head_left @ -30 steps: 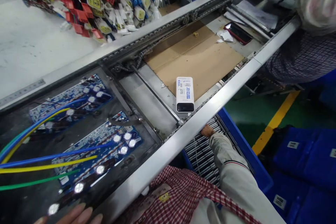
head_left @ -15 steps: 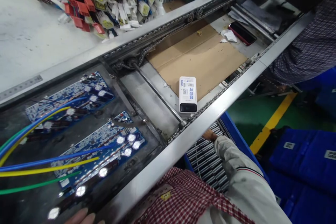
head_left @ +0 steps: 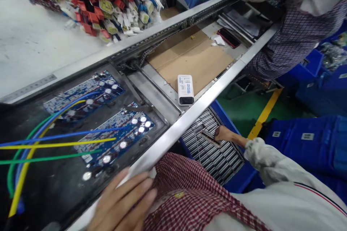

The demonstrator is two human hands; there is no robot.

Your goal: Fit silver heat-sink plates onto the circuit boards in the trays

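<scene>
My left hand (head_left: 123, 202) lies on the near metal rail (head_left: 151, 151), its fingers stretched out and nothing seen in them. Beside it, two blue circuit boards (head_left: 119, 135) with silver-topped capacitors rest on a black tray (head_left: 65, 184). Blue, yellow and green wires (head_left: 54, 135) run across them. Below the rail, my right hand (head_left: 225, 134) reaches into a blue bin (head_left: 245, 178) filled with rows of metal bars (head_left: 208, 162). Its fingers are curled at the end of a brownish slotted strip (head_left: 210, 139); whether they grip it is unclear.
On the line frame lie a white power bank (head_left: 185, 90), a cardboard sheet (head_left: 195, 57) and a dark phone (head_left: 228, 38). Bundled connectors (head_left: 108, 3) cover the far bench. A co-worker in a checked apron (head_left: 295, 43) stands at right, near blue crates (head_left: 306, 140).
My left hand has come further into view onto the rail. My right hand, mostly hidden by the rail before, now shows over the bars. The view has shifted, revealing more of the bin and co-worker.
</scene>
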